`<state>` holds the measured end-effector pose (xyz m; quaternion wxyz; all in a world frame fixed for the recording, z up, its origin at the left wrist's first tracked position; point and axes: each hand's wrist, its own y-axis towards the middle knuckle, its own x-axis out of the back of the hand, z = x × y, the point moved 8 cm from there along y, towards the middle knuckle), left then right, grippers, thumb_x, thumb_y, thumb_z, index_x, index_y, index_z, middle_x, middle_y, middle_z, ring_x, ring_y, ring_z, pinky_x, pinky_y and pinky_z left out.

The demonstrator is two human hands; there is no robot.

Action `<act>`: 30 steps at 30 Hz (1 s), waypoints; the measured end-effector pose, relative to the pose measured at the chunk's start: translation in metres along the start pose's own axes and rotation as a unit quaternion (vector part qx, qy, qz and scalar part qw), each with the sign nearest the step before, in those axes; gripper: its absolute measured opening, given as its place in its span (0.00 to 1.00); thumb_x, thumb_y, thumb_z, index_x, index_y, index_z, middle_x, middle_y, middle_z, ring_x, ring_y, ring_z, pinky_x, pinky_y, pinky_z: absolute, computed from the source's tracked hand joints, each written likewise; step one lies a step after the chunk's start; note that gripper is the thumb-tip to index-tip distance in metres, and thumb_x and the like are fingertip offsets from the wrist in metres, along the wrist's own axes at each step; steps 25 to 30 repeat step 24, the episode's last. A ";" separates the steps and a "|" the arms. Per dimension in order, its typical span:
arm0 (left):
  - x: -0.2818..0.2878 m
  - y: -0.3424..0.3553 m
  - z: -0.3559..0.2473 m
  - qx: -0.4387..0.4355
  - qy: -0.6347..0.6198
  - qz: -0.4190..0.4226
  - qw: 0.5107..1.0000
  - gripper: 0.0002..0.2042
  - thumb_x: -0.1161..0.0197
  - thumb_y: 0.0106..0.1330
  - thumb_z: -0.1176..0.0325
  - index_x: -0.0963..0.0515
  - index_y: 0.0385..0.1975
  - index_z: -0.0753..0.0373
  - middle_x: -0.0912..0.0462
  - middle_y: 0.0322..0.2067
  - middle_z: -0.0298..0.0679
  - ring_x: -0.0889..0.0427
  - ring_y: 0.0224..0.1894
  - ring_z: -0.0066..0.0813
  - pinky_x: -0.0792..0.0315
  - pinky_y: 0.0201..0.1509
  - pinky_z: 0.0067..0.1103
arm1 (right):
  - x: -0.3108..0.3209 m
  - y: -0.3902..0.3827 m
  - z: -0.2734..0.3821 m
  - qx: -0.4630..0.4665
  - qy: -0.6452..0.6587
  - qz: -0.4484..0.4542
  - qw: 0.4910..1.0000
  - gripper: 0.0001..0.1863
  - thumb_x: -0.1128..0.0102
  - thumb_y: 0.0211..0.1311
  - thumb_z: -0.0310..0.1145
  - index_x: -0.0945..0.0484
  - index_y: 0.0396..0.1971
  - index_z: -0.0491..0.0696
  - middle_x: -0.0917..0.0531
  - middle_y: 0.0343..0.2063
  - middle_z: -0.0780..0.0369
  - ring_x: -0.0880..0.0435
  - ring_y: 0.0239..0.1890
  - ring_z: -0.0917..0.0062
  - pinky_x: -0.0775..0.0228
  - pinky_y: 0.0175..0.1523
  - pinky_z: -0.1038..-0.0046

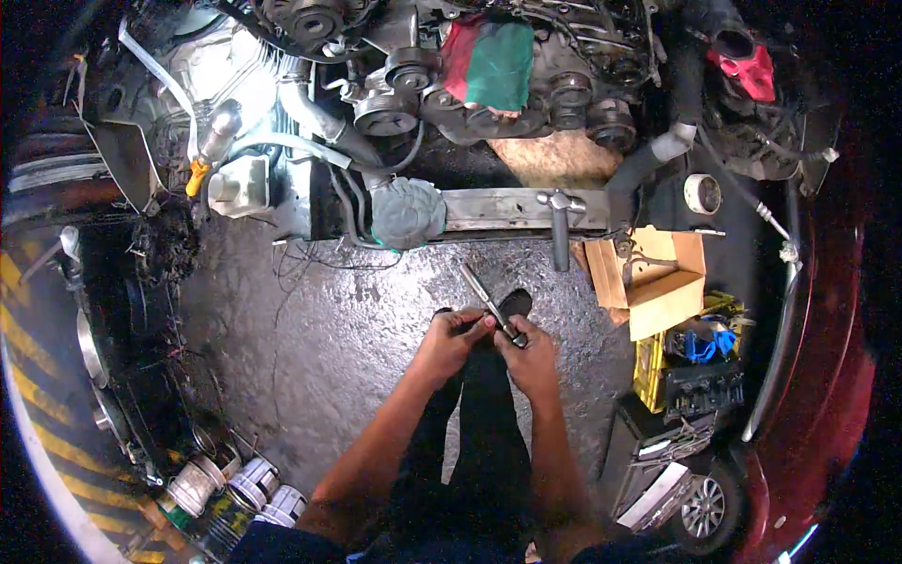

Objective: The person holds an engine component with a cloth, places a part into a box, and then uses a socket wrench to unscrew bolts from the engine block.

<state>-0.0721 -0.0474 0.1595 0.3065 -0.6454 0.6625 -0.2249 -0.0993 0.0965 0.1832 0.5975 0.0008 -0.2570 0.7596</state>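
In front of my legs, my right hand [531, 357] is closed round the head end of a silver ratchet [483, 293]. Its long handle slants away, up and to the left. My left hand [451, 344] is beside it with thumb and fingertips pinched together, close to the ratchet's head. Whatever small thing those fingers hold, if any, is hidden. Ahead of both hands, a hammer [560, 235] rests with its head on a metal crossbar [498, 209] and its dark handle pointing towards me.
An opened engine bay with pulleys [386, 113] and a green cloth [500, 66] spans the far side. To the right are a cardboard box [667, 301], a yellow crate [648, 368] and a dark red car panel [817, 395]. Several tubs [254, 483] stand at lower left.
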 end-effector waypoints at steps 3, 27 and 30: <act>0.010 -0.003 0.018 -0.023 -0.006 0.012 1.000 0.15 0.38 0.68 0.60 0.19 0.39 0.69 0.17 0.34 0.35 0.23 0.35 0.19 0.28 0.40 0.19 | -0.017 -0.016 -0.014 -0.077 0.007 0.032 0.997 0.07 0.37 0.59 0.30 0.22 0.30 0.42 0.25 0.21 0.69 0.30 0.25 0.86 0.36 0.30 0.78; 0.102 -0.043 0.250 0.068 -0.334 -0.134 0.930 0.12 0.43 0.69 0.70 0.26 0.48 0.71 0.18 0.37 0.47 0.16 0.32 0.31 0.19 0.37 0.25 | -0.120 -0.049 -0.182 0.007 -0.372 0.284 0.884 0.12 0.36 0.56 0.36 0.22 0.32 0.43 0.21 0.31 0.47 0.21 0.39 0.52 0.31 0.46 0.55; 0.102 -0.043 0.250 0.068 -0.334 -0.134 0.930 0.12 0.43 0.69 0.70 0.26 0.48 0.71 0.18 0.37 0.47 0.16 0.32 0.31 0.19 0.37 0.25 | -0.120 -0.049 -0.182 0.007 -0.372 0.284 0.884 0.12 0.36 0.56 0.36 0.22 0.32 0.43 0.21 0.31 0.47 0.21 0.39 0.52 0.31 0.46 0.55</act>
